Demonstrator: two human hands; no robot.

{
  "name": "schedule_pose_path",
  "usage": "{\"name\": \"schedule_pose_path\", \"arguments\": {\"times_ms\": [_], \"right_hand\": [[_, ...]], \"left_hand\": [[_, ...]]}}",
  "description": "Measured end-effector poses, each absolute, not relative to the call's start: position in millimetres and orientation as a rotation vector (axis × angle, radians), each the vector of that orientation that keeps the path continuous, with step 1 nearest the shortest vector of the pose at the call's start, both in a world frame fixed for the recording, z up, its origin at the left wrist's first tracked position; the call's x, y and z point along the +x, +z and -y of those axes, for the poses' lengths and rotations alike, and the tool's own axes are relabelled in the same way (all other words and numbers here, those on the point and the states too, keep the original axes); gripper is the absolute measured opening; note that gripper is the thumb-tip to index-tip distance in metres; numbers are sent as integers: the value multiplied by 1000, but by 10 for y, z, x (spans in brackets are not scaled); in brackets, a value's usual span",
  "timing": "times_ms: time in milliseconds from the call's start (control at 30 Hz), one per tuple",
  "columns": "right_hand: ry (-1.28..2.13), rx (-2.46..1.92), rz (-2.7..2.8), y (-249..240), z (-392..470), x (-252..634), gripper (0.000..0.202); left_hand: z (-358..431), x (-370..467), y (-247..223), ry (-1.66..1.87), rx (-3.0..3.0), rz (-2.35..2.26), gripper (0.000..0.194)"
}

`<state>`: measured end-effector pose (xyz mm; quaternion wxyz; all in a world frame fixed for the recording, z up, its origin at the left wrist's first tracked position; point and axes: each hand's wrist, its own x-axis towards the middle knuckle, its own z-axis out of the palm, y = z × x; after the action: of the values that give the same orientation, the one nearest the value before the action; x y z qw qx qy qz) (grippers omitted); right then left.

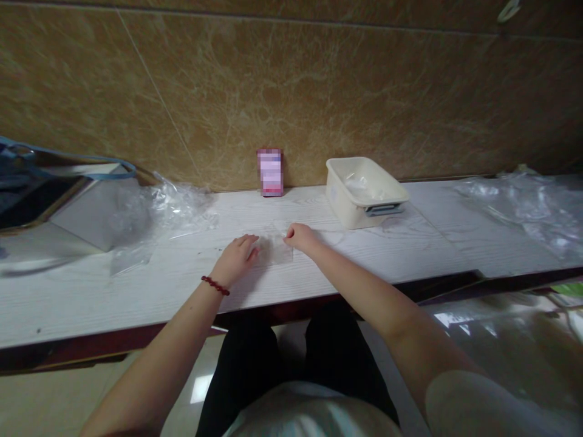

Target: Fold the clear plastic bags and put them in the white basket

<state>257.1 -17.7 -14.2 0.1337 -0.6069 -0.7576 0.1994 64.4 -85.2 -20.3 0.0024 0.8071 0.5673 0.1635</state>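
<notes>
Nearest, on the near side of a cream rectangular plastic bin with a grey handle [341, 203], are the person's black-clothed legs [248, 364], below the edge of a white wood-grained counter [113, 303]. A dark red beaded bracelet [215, 285] circles the left wrist. Left of the bin and nearer than it, a small flat clear plastic bag [276, 250] lies on the counter. The left hand [237, 258] is open, fingers loosely extended at the bag's left edge; the right hand [300, 237], between bag and bin, is curled, thumb and forefinger pinching the bag's right edge. Crumpled clear plastic film [177, 209] lies well left of the bin. Beyond and left of the bin, a pink-edged upright rectangular object [271, 173], its front blurred, stands by the brown marbled wall [291, 85].
</notes>
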Motion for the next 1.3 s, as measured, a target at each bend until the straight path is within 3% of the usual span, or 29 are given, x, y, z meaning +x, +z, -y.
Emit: {"name": "schedule_pose_path", "arguments": {"times_ms": [233,833,1067,1300], "right_hand": [[585,-1859,2276,-76,187,2605,18],[619,-1879,2413,10,281,2666,24],[144,-1524,2273,52,440,2435,23],[337,-1434,2426,-313,461,2134,36]], "left_hand": [[695,699,-357,96,2622,-1795,50],[969,708,-337,-23,2588,-1796,56],[756,827,-140,62,2563,-1842,51],[642,958,-360,51,2552,-1867,49]]}}
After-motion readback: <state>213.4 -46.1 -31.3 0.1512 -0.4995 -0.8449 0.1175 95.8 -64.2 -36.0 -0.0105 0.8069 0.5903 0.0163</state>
